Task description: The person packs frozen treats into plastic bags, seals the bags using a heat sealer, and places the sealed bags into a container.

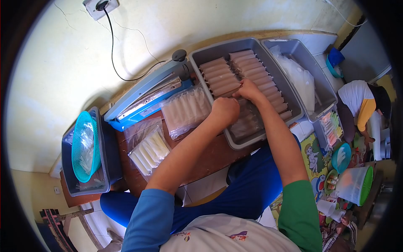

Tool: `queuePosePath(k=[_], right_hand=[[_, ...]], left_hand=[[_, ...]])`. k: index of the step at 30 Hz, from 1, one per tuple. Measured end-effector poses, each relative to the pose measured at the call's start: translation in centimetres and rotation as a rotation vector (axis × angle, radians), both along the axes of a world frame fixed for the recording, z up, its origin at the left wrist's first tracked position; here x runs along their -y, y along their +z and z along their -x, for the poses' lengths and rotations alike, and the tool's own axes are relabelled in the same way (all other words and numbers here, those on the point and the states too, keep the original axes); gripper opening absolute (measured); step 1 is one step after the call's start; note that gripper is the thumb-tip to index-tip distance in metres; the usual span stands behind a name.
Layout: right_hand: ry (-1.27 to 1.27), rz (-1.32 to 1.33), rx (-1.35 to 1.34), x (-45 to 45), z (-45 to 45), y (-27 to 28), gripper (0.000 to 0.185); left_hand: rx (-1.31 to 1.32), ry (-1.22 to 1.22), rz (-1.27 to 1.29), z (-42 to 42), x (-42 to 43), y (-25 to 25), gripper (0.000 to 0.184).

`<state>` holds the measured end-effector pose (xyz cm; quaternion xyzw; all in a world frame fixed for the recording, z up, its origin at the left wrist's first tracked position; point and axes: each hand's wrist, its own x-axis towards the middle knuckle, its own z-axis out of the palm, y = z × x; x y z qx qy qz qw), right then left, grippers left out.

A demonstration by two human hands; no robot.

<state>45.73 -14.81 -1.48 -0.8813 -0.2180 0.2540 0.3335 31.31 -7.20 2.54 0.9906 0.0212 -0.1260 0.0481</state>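
Both hands are over a grey tub (194, 59) holding rows of brown-filled plastic tubes (252, 67). In the lower part of the tub lies a clear plastic bag (248, 122) with brown tubes showing through it. My left hand (226, 110) is closed in a fist at the bag's upper edge. My right hand (248, 90) is closed in a pinch just above and right of it, also at the bag's edge. The fingertips are partly hidden. Left of the tub, a packed bag of pale brown tubes (187, 110) lies beside a bag of whitish tubes (149, 152).
A blue bag sealer (147, 98) stands against the wall. At left, a turquoise basket (86, 147) rests in a dark tub (110, 168). A second grey tub (325, 94) holds clear plastic bags (296, 77). Another person (357, 101) crouches at right near bowls and containers.
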Motion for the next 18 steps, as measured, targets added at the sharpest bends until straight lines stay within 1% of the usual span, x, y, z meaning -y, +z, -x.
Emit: queuePosePath(k=[1,3,4,6,7,9,10,12,15,18], right_hand=[[0.001,-0.001,0.000,0.0,-0.1,-0.3,0.068],[0.039,0.015,0.182,0.0,-0.2,-0.7,0.065],[0.041,0.014,0.181,-0.1,-0.1,-0.7,0.065],[0.075,-0.009,0.338,-0.1,0.5,-0.7,0.067],[0.074,-0.008,0.336,-0.1,0.8,-0.6,0.067],[0.153,0.046,0.454,-0.2,1.3,-0.1,0.071],[0.152,0.047,0.454,-0.3,2.0,0.7,0.071],[0.167,0.153,0.535,-0.4,3.2,2.1,0.067],[0.189,0.192,0.606,-0.3,3.5,2.2,0.063],[0.174,0.167,0.637,-0.3,3.9,2.1,0.060]], left_hand=[[-0.001,-0.019,-0.010,0.0,0.0,-0.1,0.027],[-0.003,-0.036,-0.021,0.0,-0.1,0.0,0.027],[-0.014,-0.042,-0.025,-0.1,-0.1,0.1,0.027],[-0.030,-0.050,-0.027,-0.1,-0.1,0.2,0.028],[-0.032,-0.039,-0.023,-0.1,0.0,0.2,0.028],[-0.035,-0.030,-0.018,-0.1,0.0,0.2,0.028],[-0.039,-0.031,-0.027,-0.1,0.0,0.2,0.029],[-0.043,-0.033,-0.035,-0.1,0.0,0.4,0.029],[-0.064,-0.033,-0.032,-0.1,0.1,0.8,0.030],[-0.060,-0.011,-0.028,0.0,0.0,0.5,0.030]])
